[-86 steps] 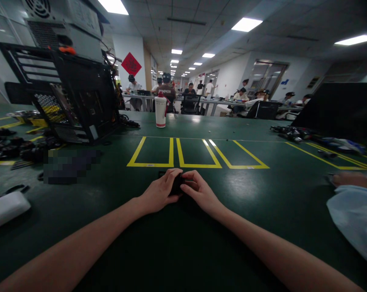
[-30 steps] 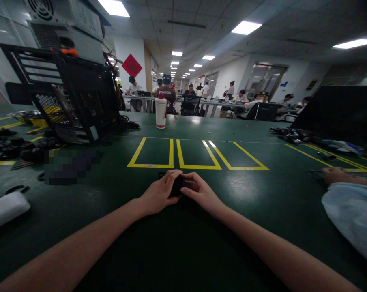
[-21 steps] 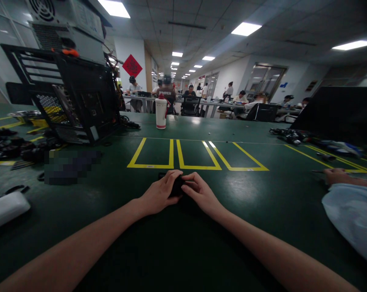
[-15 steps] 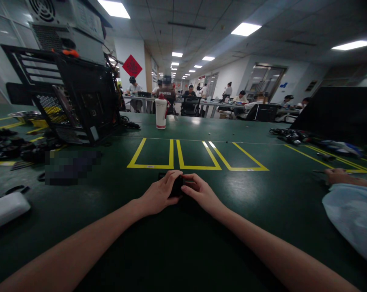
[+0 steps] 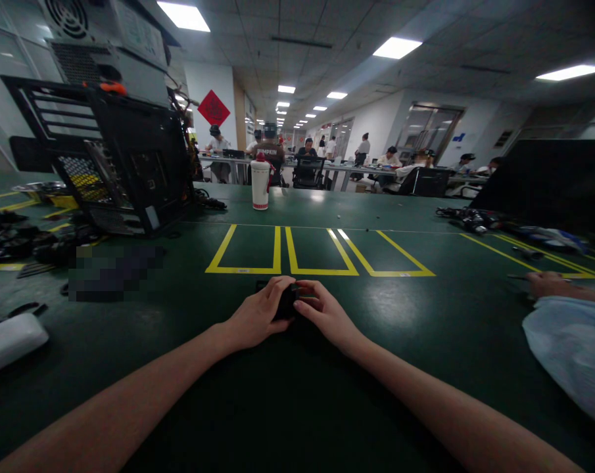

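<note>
A small black object (image 5: 286,302) is between my hands, low over the green table (image 5: 198,407), just in front of the yellow tape outlines (image 5: 327,270). My left hand (image 5: 260,312) wraps round it, with the thumb on the near side and the fingers over the top. The fingers of my right hand (image 5: 327,313) are bent and pinch at its right side, the fingertips meeting those of my left hand. Its exact shape is too dark and covered to make out.
A black computer case (image 5: 144,164) stands at the left behind dark cables (image 5: 21,236). A white cup (image 5: 260,184) is upright beyond the tape. At the left edge lies a white object (image 5: 11,343). Another person's hand (image 5: 558,286) and pale sleeve (image 5: 573,348) are at the right.
</note>
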### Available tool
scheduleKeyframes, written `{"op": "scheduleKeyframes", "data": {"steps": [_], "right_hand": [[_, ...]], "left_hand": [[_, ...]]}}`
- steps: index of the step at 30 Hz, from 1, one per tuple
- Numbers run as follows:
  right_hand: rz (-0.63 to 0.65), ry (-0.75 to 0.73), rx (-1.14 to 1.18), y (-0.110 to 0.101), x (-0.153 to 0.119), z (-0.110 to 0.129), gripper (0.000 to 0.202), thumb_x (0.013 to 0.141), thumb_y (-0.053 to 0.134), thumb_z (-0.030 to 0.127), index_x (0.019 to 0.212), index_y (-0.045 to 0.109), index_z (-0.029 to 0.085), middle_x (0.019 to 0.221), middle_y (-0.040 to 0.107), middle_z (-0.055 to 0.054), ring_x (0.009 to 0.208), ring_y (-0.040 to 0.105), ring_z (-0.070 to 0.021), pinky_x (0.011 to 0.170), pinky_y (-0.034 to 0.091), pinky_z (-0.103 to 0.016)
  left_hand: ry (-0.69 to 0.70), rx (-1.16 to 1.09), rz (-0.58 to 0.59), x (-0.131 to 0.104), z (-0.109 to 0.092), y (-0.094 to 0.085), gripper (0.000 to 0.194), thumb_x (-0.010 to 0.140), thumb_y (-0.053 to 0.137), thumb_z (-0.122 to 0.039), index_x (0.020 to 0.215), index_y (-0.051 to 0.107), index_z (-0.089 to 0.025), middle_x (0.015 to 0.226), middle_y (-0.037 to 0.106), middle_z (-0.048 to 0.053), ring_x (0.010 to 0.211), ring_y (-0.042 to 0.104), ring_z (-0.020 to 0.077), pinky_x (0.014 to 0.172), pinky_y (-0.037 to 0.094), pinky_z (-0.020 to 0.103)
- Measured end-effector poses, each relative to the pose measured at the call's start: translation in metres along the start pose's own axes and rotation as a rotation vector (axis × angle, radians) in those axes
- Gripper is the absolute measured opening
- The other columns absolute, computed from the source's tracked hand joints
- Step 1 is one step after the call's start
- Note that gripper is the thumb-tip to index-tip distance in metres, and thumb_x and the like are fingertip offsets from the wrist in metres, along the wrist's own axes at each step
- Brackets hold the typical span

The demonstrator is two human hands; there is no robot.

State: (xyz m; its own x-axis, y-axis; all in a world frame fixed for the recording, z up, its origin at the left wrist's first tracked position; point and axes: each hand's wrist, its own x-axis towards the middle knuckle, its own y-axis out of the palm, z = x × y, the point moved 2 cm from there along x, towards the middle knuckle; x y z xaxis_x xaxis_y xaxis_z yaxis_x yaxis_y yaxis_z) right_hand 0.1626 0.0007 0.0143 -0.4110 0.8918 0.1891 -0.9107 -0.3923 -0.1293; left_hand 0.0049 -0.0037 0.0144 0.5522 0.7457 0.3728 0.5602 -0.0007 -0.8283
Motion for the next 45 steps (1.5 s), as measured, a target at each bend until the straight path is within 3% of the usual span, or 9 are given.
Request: {"op": "scheduleKeyframes", "data": {"steps": [4, 13, 22, 30, 33, 38, 41, 45], "right_hand": [[0.061, -0.001, 0.056, 0.001, -0.002, -0.002, 0.027, 0.071, 0.058, 0.019, 0.094, 0.045, 0.022, 0.097, 0.052, -0.002, 0.097, 0.053, -0.0165, 0.087, 0.043, -0.036], [0.04, -0.01, 0.051, 0.004, -0.006, -0.002, 0.028, 0.071, 0.057, 0.018, 0.095, 0.043, 0.022, 0.1, 0.051, -0.002, 0.096, 0.053, -0.0163, 0.084, 0.045, -0.035], [-0.23, -0.056, -0.331, -0.009, -0.003, -0.006, 0.042, 0.071, 0.051, 0.016, 0.111, 0.04, 0.022, 0.111, 0.047, -0.005, 0.108, 0.043, -0.019, 0.097, 0.031, -0.04], [-0.114, -0.043, -0.688, -0.009, -0.007, -0.006, 0.048, 0.07, 0.056, 0.025, 0.115, 0.042, 0.019, 0.113, 0.047, -0.008, 0.106, 0.045, -0.0219, 0.094, 0.034, -0.04], [-0.098, -0.035, -0.784, -0.01, -0.006, -0.007, 0.047, 0.072, 0.055, 0.028, 0.116, 0.041, 0.018, 0.114, 0.048, -0.009, 0.107, 0.044, -0.0222, 0.094, 0.033, -0.04], [-0.072, -0.074, -0.842, -0.01, 0.001, -0.008, 0.043, 0.072, 0.054, 0.026, 0.113, 0.044, 0.018, 0.111, 0.052, -0.008, 0.103, 0.047, -0.0216, 0.089, 0.036, -0.039], [-0.092, -0.066, -0.859, -0.01, 0.002, -0.007, 0.04, 0.074, 0.053, 0.026, 0.112, 0.045, 0.017, 0.109, 0.053, -0.008, 0.101, 0.047, -0.0215, 0.088, 0.038, -0.038], [-0.08, -0.034, -0.856, -0.013, -0.014, -0.003, 0.038, 0.076, 0.049, 0.026, 0.113, 0.045, 0.017, 0.113, 0.051, -0.008, 0.108, 0.044, -0.022, 0.092, 0.036, -0.039]], "left_hand": [[-0.002, -0.003, -0.003, 0.0, -0.001, 0.0, 0.071, 0.07, 0.058, -0.019, 0.125, 0.015, -0.029, 0.127, 0.031, 0.006, 0.109, 0.043, 0.0255, 0.083, 0.043, 0.044], [-0.014, 0.005, -0.001, 0.001, 0.0, -0.001, 0.071, 0.069, 0.059, -0.019, 0.124, 0.016, -0.029, 0.126, 0.031, 0.006, 0.108, 0.044, 0.0257, 0.084, 0.042, 0.045], [-0.05, 0.029, -0.008, 0.002, 0.003, -0.001, 0.062, 0.073, 0.056, -0.029, 0.123, 0.019, -0.026, 0.124, 0.035, 0.006, 0.103, 0.048, 0.0241, 0.082, 0.044, 0.041], [-0.352, 0.004, 0.064, 0.009, 0.025, -0.005, 0.055, 0.075, 0.049, -0.044, 0.119, 0.028, -0.019, 0.12, 0.044, 0.01, 0.107, 0.047, 0.0273, 0.086, 0.039, 0.04], [-0.406, -0.019, 0.081, 0.011, 0.027, -0.007, 0.057, 0.074, 0.05, -0.045, 0.12, 0.029, -0.02, 0.121, 0.045, 0.009, 0.107, 0.047, 0.0266, 0.086, 0.039, 0.037], [-0.423, -0.053, 0.081, 0.012, 0.024, -0.008, 0.066, 0.068, 0.056, -0.05, 0.121, 0.028, -0.021, 0.122, 0.044, 0.008, 0.106, 0.048, 0.0263, 0.084, 0.04, 0.035], [-0.43, -0.05, 0.059, 0.011, 0.019, -0.009, 0.062, 0.069, 0.055, -0.046, 0.12, 0.029, -0.022, 0.122, 0.044, 0.007, 0.105, 0.048, 0.0252, 0.084, 0.04, 0.034], [-0.474, -0.084, 0.078, -0.009, 0.0, -0.013, 0.059, 0.071, 0.054, -0.044, 0.121, 0.029, -0.023, 0.121, 0.044, 0.006, 0.104, 0.049, 0.0248, 0.082, 0.041, 0.035]]}}
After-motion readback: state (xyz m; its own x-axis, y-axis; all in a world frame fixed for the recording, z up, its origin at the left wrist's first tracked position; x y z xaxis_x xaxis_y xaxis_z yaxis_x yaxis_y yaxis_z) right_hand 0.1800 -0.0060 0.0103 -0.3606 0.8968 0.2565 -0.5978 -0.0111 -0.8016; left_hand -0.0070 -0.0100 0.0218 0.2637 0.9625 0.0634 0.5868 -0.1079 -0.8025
